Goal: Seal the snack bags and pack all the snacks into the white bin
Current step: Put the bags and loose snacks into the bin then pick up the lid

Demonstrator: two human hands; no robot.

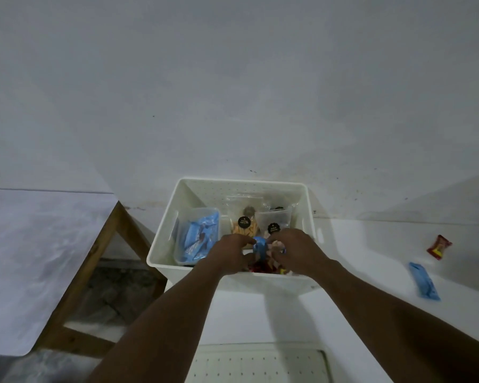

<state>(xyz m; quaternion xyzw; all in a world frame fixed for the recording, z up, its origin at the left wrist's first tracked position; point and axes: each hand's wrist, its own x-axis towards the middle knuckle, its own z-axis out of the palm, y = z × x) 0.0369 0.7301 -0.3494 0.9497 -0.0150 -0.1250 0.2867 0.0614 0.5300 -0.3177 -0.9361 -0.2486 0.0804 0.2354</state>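
You're in a plain room, prob. a home or a back room, can't tell which. Bare white wall [233, 78] w/ small dark marks, a white table [371, 258], a 2nd table [39, 258] on wood legs [94, 252], rough gray floor [116, 294].

I'm seeing the white bin [161, 244] showing a grid of small dots across its far wall, and the white lid [260, 363] nearest me is carrying the same dotted pattern. Inside, a clear tub [197, 214] is showing sky-blue wrappers [199, 239], and a clear pouch [244, 230] is showing orange-tan sticks under a round black label. The blue clip [260, 248] is standing out against a pale pink bunched bag [275, 248], with red showing below. On the white worktop [371, 258] a red-and-yellow packet [438, 247] and a blue wrapper [424, 280] are lying. The side table [39, 258] is showing mottled grey over brown wood.
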